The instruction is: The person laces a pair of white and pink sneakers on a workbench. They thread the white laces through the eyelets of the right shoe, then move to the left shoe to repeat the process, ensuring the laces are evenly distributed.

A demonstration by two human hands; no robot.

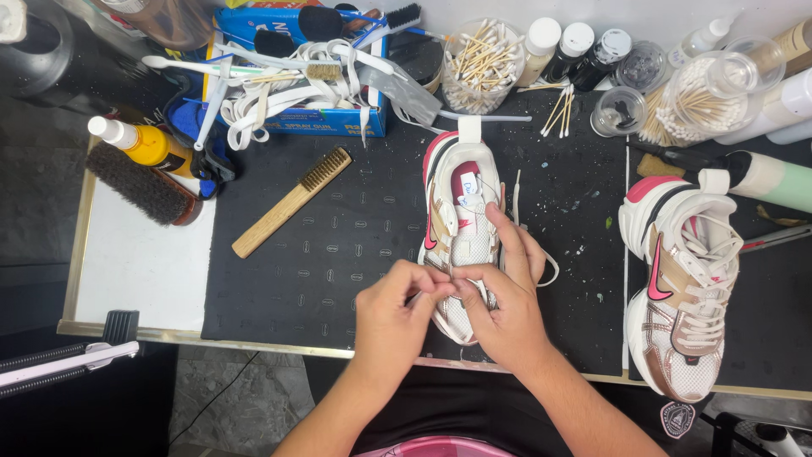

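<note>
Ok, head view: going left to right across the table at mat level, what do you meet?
Dark bristle brush → wooden brush → left hand → right hand, both on the unlaced sneaker → laced sneaker.

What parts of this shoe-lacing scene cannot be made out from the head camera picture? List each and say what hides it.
- Toe end of the middle shoe: covered by the left hand and right hand.
- What the fingertips pinch: hidden by the fingers, probably a lace.
- Blue box contents: buried under white laces.
- Dark container at top left: cut by the frame edge.
- Tip of the second shoe: hangs past the table edge.
</note>
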